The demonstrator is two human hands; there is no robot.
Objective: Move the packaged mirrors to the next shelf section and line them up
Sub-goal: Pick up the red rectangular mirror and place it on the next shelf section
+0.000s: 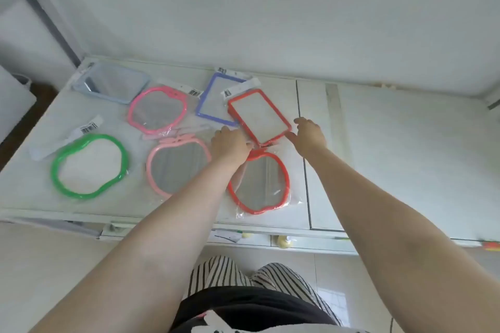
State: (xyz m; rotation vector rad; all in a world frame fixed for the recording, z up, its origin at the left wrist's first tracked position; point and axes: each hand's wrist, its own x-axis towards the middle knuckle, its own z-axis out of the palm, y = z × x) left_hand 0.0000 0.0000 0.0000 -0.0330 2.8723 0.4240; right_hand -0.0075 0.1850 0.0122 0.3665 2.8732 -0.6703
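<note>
Red rectangular mirror (259, 116), bagged, tilted, overlapping the purple-framed mirror (216, 97) on the shelf (378, 143). Left hand (230, 143) and right hand (309, 134) pinch its near corners. Likely light, rigid, fragile, slippery film; hold by the frame edges.

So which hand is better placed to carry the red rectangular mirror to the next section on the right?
Right. The right hand is at the red rectangular mirror on the side toward the empty right section; the left hand would cross over.
</note>
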